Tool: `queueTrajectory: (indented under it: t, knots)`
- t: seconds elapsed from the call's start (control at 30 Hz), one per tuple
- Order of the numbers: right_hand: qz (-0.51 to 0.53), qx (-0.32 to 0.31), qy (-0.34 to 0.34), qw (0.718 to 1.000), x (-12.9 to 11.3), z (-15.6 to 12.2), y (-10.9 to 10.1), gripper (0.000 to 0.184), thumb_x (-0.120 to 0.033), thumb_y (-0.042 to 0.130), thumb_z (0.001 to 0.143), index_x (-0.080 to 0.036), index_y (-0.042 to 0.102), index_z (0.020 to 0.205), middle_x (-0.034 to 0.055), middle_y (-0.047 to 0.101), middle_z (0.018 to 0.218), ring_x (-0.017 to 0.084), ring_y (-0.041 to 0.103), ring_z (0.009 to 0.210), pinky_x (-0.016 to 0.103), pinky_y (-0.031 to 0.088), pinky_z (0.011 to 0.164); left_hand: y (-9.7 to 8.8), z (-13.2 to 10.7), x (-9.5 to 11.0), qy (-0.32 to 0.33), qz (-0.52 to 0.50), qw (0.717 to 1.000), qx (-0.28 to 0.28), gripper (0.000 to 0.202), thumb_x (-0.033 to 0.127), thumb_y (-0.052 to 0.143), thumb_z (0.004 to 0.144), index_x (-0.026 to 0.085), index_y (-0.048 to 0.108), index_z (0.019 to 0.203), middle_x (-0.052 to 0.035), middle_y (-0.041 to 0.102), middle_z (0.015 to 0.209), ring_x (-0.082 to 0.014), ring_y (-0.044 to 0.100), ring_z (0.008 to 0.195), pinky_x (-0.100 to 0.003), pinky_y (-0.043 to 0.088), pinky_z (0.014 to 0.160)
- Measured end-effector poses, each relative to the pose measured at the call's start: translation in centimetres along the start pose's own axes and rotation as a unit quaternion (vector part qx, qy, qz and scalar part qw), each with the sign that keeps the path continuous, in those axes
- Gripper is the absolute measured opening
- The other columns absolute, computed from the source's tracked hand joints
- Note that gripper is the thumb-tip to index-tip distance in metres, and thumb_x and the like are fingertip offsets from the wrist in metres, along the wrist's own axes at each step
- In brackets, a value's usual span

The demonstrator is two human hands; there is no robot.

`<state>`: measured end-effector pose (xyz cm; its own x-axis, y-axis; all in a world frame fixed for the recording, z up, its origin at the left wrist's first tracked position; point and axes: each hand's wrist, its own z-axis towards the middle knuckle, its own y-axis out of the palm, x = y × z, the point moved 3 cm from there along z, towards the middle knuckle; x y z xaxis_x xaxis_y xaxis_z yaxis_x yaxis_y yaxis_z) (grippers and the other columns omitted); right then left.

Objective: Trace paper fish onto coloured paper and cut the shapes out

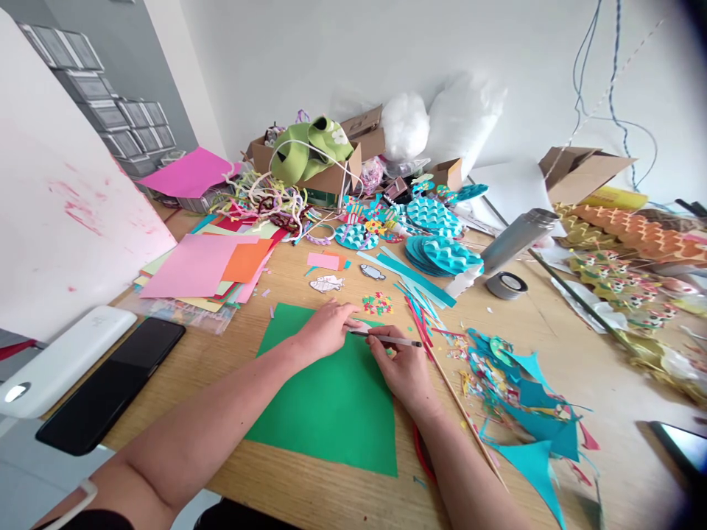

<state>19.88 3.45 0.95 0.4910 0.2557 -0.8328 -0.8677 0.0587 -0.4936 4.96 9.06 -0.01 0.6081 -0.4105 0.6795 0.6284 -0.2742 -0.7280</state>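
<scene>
A green sheet of paper [325, 412] lies flat on the wooden table in front of me. Near its upper edge, my left hand [325, 327] presses its fingertips on a small pale paper cut-out [360, 326]. My right hand [406, 372] grips a slim grey pencil [395, 339] with a dark end; its tip points left, at the cut-out beside my left fingertips. Just beyond the sheet are a white fish cut-out [326, 284], a grey-blue fish cut-out [372, 272] and a pile of tiny coloured paper bits [378, 303].
Stacked coloured paper [191, 266], a black phone [113, 383] and a white device [66, 361] sit left. Right are teal scraps [530, 390], a thin stick [467, 416], a metal flask [519, 239] and its lid [507, 285]. Wavy blue discs [442, 254] lie behind.
</scene>
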Motion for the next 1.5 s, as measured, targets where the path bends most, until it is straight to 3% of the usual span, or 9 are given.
queueTrajectory:
  t: [0.73,1.5]
  knots:
    - [0.000,-0.002,-0.007,1.000,-0.30,-0.05,-0.21,0.015,-0.027,0.053,0.084,-0.019,0.065,0.089,0.0032,0.070,0.077,0.017,0.066,0.069,0.025,0.049,0.059,0.17,0.09,-0.20,-0.002,-0.002,1.000,0.005,0.049,-0.006,0.050,0.073,0.017,0.055,0.116,-0.0019,0.074,0.095,-0.0148,0.064,0.106,-0.036,0.033,0.107]
    - [-0.031,0.001,-0.008,0.999,-0.24,-0.09,-0.26,0.016,-0.027,0.051,0.084,-0.019,0.064,0.086,0.0023,0.068,0.073,0.016,0.063,0.065,0.025,0.047,0.058,0.51,0.11,-0.79,0.013,0.008,1.000,0.009,0.050,-0.004,0.052,0.073,0.019,0.053,0.117,-0.0006,0.074,0.096,-0.0143,0.061,0.110,-0.038,0.029,0.111]
